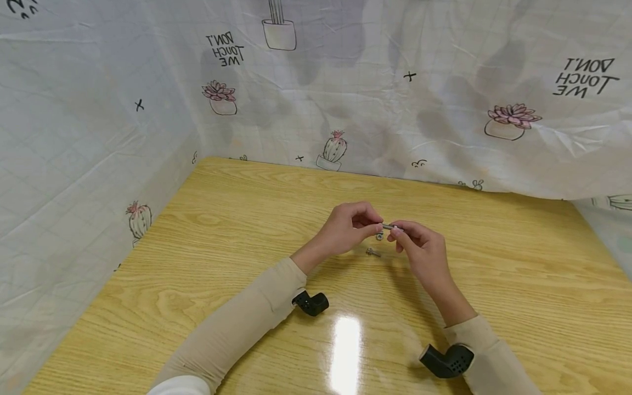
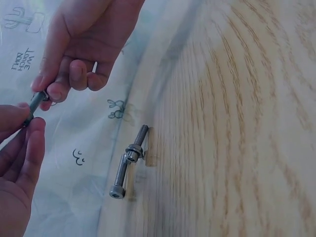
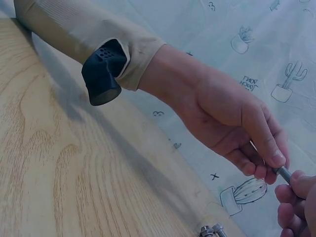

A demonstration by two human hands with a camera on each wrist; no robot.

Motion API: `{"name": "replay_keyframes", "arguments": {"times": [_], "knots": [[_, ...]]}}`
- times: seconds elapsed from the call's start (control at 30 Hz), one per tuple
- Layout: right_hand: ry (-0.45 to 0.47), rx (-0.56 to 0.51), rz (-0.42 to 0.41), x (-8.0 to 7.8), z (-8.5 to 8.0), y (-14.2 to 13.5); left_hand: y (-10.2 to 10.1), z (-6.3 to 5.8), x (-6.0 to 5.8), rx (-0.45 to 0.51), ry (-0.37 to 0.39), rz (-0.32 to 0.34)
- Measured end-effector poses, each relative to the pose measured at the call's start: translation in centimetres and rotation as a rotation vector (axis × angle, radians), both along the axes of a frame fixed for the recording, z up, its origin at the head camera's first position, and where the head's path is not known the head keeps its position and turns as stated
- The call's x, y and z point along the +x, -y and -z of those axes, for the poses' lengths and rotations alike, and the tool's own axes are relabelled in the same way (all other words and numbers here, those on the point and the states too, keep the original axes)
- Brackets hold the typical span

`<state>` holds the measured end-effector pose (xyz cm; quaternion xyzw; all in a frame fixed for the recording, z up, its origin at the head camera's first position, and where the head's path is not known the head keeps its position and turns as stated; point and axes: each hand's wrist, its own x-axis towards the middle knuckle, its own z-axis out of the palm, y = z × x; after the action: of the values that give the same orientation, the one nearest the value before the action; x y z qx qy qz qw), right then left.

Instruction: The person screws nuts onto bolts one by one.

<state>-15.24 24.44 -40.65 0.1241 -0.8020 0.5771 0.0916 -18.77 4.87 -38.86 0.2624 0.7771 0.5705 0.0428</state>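
My left hand (image 1: 350,227) and right hand (image 1: 422,249) meet above the table. Each pinches an end of a slim grey metal bolt (image 1: 388,226) between thumb and fingers. Its short bare shaft (image 2: 35,101) shows between both sets of fingertips, while the ends are mostly covered. Below the hands, a bolt with a ring-like washer or nut near its head (image 2: 134,148) lies on the wood. Beside it is a socket-head bolt (image 2: 117,190). From the right wrist camera, the left hand (image 3: 232,118) reaches in from the upper left, and the right hand (image 3: 301,202) is cut off by the edge.
The wood-grain table (image 1: 237,219) ends at a white printed curtain (image 1: 375,109) behind and at the sides. Black angled camera mounts sit on both sleeves, one on the left (image 1: 311,303) and one on the right (image 1: 446,360). A bright reflection marks the near tabletop.
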Motion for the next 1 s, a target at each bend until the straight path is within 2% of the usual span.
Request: {"name": "replay_keyframes", "arguments": {"times": [0.3,0.37,0.47,0.67,0.73,0.83,1.0], "knots": [[0.002,-0.047,-0.044,0.05,0.42,0.04,0.14,0.23,0.19,-0.052,-0.159,0.025],[0.002,-0.047,-0.040,0.09,0.48,0.09,0.15,0.27,0.23,-0.064,-0.169,0.026],[0.005,-0.042,-0.019,0.19,0.55,0.22,0.19,0.30,0.27,-0.076,-0.123,0.025],[-0.022,-0.028,0.027,0.39,0.43,0.48,0.10,0.55,-0.04,0.027,0.135,0.068],[-0.032,-0.038,0.035,0.47,0.31,0.54,0.10,0.61,-0.19,0.069,0.184,0.076],[-0.047,-0.050,0.037,0.54,0.14,0.56,0.16,0.62,-0.33,0.108,0.206,0.086],[-0.055,-0.034,0.033,0.57,-0.03,0.57,0.23,0.33,-0.28,0.143,0.186,0.090]]}}
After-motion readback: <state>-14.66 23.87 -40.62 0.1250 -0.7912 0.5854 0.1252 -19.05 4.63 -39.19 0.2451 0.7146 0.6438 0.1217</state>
